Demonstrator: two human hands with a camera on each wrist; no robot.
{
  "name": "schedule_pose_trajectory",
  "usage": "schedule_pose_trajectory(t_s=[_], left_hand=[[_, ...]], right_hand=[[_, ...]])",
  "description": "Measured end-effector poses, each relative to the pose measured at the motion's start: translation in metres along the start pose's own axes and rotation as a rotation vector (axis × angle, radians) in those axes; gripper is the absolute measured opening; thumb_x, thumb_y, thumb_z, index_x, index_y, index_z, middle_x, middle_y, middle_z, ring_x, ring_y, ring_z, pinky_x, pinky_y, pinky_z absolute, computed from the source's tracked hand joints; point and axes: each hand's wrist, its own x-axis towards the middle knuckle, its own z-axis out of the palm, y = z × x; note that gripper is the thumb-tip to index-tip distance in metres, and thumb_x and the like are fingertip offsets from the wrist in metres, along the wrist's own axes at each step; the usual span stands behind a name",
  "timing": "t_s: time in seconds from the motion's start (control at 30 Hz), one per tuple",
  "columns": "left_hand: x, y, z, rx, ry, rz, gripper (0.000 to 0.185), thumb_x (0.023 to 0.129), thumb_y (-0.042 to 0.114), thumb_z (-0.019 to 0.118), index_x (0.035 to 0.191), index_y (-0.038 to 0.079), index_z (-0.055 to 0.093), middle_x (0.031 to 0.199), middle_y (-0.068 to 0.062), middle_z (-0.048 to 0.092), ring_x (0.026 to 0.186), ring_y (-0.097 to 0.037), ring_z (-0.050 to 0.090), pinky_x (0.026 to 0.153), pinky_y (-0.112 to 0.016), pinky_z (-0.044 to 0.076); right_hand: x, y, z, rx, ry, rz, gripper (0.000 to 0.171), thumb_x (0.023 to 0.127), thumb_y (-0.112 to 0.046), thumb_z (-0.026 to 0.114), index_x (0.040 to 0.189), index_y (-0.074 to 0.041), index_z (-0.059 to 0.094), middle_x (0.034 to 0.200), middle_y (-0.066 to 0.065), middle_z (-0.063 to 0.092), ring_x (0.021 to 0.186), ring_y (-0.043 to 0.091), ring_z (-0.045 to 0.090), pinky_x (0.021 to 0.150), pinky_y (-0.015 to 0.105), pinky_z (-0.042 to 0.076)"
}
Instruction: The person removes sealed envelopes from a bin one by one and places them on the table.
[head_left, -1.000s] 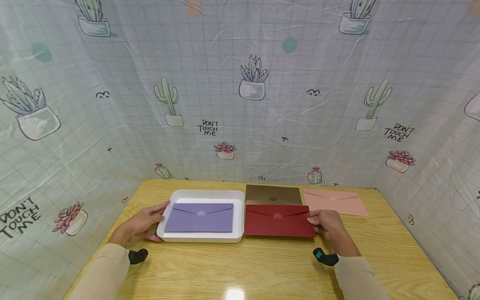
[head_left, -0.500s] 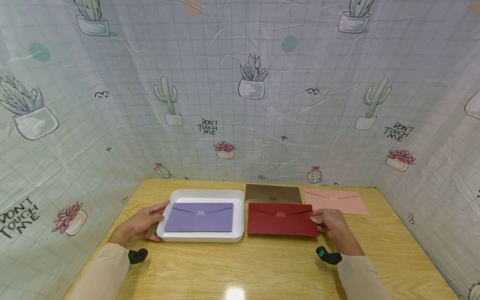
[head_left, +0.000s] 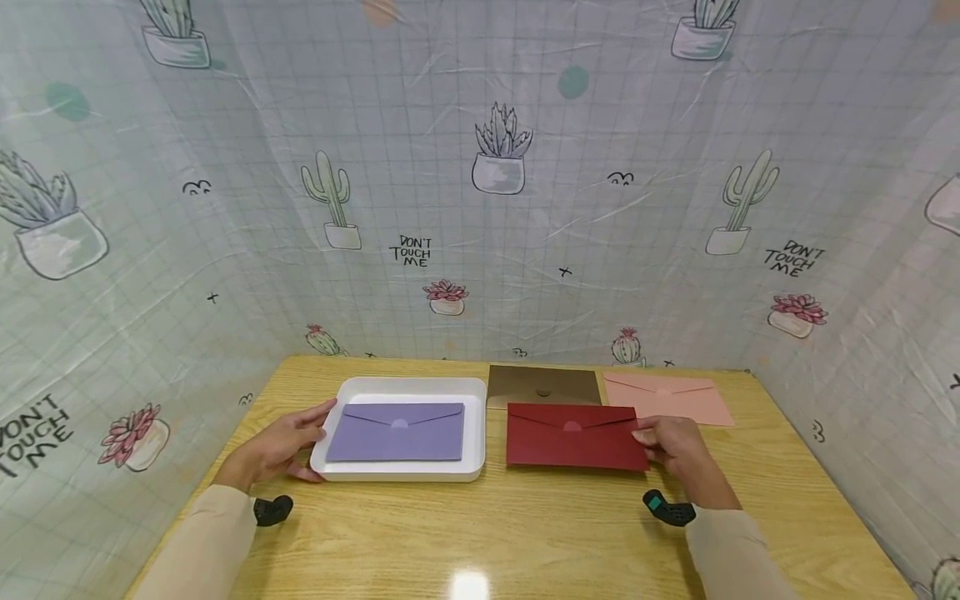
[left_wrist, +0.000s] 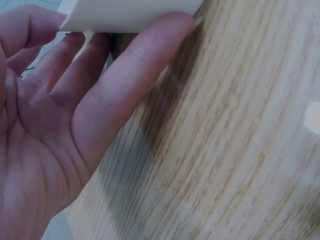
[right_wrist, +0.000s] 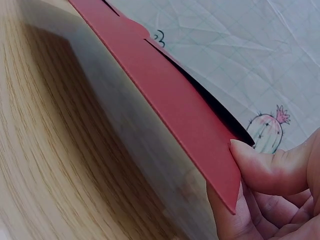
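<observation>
My right hand (head_left: 670, 442) pinches the right end of a dark red envelope (head_left: 574, 436), thumb on top and fingers beneath (right_wrist: 260, 170); the red envelope (right_wrist: 165, 110) is raised off the wooden table (head_left: 525, 533). My left hand (head_left: 283, 448) holds the left rim of a white tray (head_left: 405, 475), thumb against its near corner (left_wrist: 135, 80). A purple envelope (head_left: 397, 432) lies flat inside the tray.
A brown envelope (head_left: 543, 386) and a pink envelope (head_left: 667, 397) lie at the table's back. Cactus-print sheeting (head_left: 480, 192) walls in the table on three sides. The table's front shows bare wood.
My right hand has carried the red envelope to the right, away from the tray. The left hand has stayed on the tray's rim.
</observation>
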Motion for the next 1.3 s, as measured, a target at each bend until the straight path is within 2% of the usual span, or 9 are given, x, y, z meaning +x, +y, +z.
schedule_pose_trajectory(t_s=[0.13, 0.5, 0.7, 0.93, 1.3], left_hand=[[0.0, 0.0, 0.001, 0.002, 0.01, -0.001, 0.071, 0.11, 0.011, 0.044, 0.17, 0.023, 0.007, 0.176, -0.02, -0.001, 0.14, -0.043, 0.048, 0.083, -0.059, 0.063], [0.001, 0.001, 0.001, 0.018, 0.027, -0.012, 0.071, 0.11, 0.012, 0.045, 0.17, 0.023, 0.008, 0.176, -0.019, 0.0, 0.136, -0.04, 0.052, 0.083, -0.059, 0.063], [0.001, 0.001, 0.001, 0.033, 0.032, -0.013, 0.071, 0.109, 0.011, 0.046, 0.17, 0.022, 0.008, 0.176, -0.021, 0.001, 0.132, -0.037, 0.055, 0.082, -0.058, 0.064], [0.001, 0.001, 0.002, 0.026, 0.026, -0.01, 0.071, 0.11, 0.012, 0.046, 0.17, 0.022, 0.009, 0.175, -0.021, 0.002, 0.136, -0.038, 0.052, 0.082, -0.058, 0.064], [0.002, 0.0, 0.0, 0.01, 0.01, -0.001, 0.072, 0.109, 0.011, 0.046, 0.169, 0.021, 0.008, 0.175, -0.021, 0.002, 0.124, -0.031, 0.06, 0.082, -0.059, 0.063]], right_hand=[[-0.002, 0.0, -0.006, -0.005, 0.006, -0.002, 0.02, 0.09, 0.007, 0.069, 0.11, 0.012, 0.071, 0.078, -0.004, 0.069, 0.07, 0.011, 0.064, 0.06, 0.025, 0.059], [-0.001, 0.003, -0.026, 0.025, 0.012, 0.021, 0.011, 0.091, 0.005, 0.071, 0.097, 0.0, 0.079, 0.078, -0.007, 0.07, 0.07, 0.011, 0.065, 0.062, 0.024, 0.059], [0.001, 0.007, -0.035, 0.009, 0.004, 0.011, 0.011, 0.092, 0.004, 0.069, 0.099, 0.002, 0.077, 0.078, -0.006, 0.069, 0.069, 0.01, 0.065, 0.061, 0.023, 0.059], [0.001, 0.009, -0.045, -0.001, 0.006, 0.01, 0.011, 0.092, 0.004, 0.069, 0.099, 0.002, 0.077, 0.077, -0.006, 0.069, 0.069, 0.01, 0.066, 0.061, 0.024, 0.059], [0.0, 0.008, -0.06, -0.014, 0.011, 0.01, 0.01, 0.092, 0.004, 0.07, 0.093, 0.0, 0.079, 0.076, -0.007, 0.068, 0.07, 0.01, 0.064, 0.061, 0.024, 0.058]])
